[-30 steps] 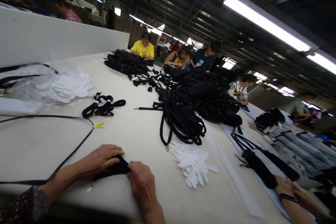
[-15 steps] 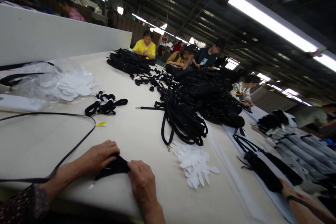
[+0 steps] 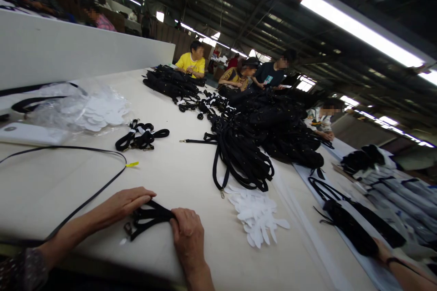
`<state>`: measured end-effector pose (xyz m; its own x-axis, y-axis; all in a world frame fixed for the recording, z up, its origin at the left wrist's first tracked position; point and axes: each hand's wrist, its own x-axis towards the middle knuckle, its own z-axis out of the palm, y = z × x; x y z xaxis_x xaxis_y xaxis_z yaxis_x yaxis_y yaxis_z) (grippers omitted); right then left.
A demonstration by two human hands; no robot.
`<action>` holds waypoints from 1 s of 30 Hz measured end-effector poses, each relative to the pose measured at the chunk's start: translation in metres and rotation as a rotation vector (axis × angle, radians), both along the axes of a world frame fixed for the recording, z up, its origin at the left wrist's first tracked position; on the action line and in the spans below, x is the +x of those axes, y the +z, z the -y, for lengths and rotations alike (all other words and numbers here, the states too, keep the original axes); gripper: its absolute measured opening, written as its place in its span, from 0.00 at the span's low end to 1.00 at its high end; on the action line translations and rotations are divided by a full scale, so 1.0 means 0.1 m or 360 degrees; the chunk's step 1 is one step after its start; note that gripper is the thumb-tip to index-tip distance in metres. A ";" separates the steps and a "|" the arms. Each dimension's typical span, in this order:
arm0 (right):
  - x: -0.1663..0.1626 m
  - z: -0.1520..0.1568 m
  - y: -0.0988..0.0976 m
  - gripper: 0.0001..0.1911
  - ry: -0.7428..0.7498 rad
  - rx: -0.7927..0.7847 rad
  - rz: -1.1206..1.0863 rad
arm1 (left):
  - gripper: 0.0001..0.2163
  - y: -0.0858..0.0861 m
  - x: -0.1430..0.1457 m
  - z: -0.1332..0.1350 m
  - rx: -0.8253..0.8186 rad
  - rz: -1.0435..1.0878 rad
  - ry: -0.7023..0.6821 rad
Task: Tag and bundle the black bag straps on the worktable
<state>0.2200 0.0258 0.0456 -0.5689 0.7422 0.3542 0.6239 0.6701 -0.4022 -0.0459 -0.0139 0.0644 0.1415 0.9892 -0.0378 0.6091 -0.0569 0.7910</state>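
Observation:
A folded black strap (image 3: 150,214) with a small metal clip (image 3: 128,228) lies on the table in front of me. Its strands fan out in loops at the left and come together at the right. My left hand (image 3: 124,204) reaches over the left end, fingers stretched out and fingertips at the upper strand. My right hand (image 3: 189,232) is closed around the gathered right end, which its fingers partly hide. Beyond my hands lies a bundle of black straps (image 3: 141,136) with white wraps. White paper-like tags (image 3: 256,216) are heaped to the right.
A large pile of black straps and pouches (image 3: 269,122) covers the table's middle. At left are a clear bag of white tags (image 3: 92,109), a white box-like object (image 3: 30,134) and a thin black cord (image 3: 92,198). At right, a co-worker's hand (image 3: 384,250) touches a black pouch (image 3: 351,227).
My left hand's fingers have straightened, and the strap's loops have spread apart at the left end, with the clip now showing. The right hand stays on the other end.

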 end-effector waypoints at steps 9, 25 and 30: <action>0.02 0.01 0.01 0.11 0.0001 -0.0060 0.0021 | 0.30 -0.07 0.31 0.34 0.0195 -0.0484 0.0109; 0.06 -0.04 0.08 0.11 0.0241 0.0033 0.0206 | 0.13 -0.28 0.55 0.18 0.0399 -0.0550 -0.0113; 0.23 -0.07 0.10 0.16 0.0420 0.0038 0.0198 | 0.13 -0.38 0.53 0.14 0.0449 -0.0420 -0.0118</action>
